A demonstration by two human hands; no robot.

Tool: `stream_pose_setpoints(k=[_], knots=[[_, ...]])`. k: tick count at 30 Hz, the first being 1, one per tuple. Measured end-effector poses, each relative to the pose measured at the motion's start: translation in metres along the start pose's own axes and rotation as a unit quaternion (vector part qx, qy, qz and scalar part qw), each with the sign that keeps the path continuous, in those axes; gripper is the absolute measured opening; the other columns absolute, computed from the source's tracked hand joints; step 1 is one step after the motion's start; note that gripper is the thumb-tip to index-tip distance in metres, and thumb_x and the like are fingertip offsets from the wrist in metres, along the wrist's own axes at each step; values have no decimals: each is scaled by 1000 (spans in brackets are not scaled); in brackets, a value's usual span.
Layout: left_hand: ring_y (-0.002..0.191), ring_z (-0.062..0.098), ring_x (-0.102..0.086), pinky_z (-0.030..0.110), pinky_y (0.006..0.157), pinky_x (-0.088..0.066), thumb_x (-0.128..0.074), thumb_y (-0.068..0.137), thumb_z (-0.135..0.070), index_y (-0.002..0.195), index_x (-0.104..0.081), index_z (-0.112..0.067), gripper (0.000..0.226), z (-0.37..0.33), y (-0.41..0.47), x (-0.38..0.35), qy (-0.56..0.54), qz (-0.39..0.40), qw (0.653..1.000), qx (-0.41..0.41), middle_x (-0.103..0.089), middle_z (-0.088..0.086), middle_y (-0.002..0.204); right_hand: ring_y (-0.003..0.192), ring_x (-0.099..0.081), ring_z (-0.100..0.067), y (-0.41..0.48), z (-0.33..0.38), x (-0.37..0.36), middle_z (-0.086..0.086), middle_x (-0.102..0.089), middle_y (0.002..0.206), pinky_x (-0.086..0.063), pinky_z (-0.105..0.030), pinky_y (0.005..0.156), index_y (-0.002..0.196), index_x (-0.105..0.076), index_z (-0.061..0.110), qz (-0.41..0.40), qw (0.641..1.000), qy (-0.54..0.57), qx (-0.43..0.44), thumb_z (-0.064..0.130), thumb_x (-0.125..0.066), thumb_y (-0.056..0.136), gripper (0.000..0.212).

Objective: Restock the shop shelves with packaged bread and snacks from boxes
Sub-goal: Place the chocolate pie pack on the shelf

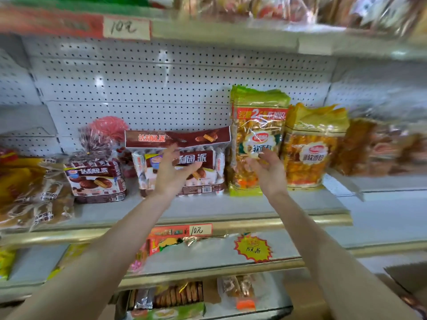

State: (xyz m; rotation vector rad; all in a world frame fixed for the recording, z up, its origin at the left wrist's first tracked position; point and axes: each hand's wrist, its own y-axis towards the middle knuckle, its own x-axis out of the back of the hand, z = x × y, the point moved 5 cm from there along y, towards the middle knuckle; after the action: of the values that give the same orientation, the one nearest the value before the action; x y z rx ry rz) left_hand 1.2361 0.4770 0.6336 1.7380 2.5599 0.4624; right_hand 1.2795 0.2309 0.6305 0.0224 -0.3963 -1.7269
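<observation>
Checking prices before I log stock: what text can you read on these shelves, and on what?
"10元": upper price tag, top shelf edge
"10元": lower price tag, middle shelf rail
"达利园.派": brown pie pack
"软面包": green bread bag
Too blurred to read: handwriting on the starburst sticker

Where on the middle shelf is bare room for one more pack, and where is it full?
Free: the front strip of the middle shelf, before the pie multipack and the green bread bag. Also above the multipack, against the pegboard. Crowded: the left end, where bread loaves pile to the edge, and right of the yellow bread bag.
</observation>
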Motion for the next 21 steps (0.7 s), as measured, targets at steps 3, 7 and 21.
stream_pose_setpoints(k=[3, 7, 21], knots=[[111, 8, -48, 23, 88, -41, -77, 81, -20, 145, -35, -16, 77, -41, -11, -19, -4, 29, 999, -30, -50, 4, 135, 94, -54, -9, -6, 34, 36, 1, -58, 117, -42, -3, 63, 138, -46, 7, -30, 999, -13, 27, 25, -65, 92, 53], [119, 14, -49, 38, 100, -46, -78, 79, -22, 142, -40, -16, 74, -84, -18, -47, -35, 75, 994, -66, -52, 2, 130, 96, -60, -13, -15, 66, 77, 11, -60, 104, -42, -2, 67, 126, -54, 6, -80, 995, -23, 51, 26, -67, 90, 43], [112, 12, -54, 26, 86, -44, -72, 83, -35, 140, -40, -24, 66, -192, -51, -154, -144, 313, 924, -166, -54, -7, 122, 94, -59, -5, -91, 138, 214, 5, -62, 115, -45, -4, 66, 137, -48, 12, -303, 946, -64, 91, 28, -64, 92, 50]])
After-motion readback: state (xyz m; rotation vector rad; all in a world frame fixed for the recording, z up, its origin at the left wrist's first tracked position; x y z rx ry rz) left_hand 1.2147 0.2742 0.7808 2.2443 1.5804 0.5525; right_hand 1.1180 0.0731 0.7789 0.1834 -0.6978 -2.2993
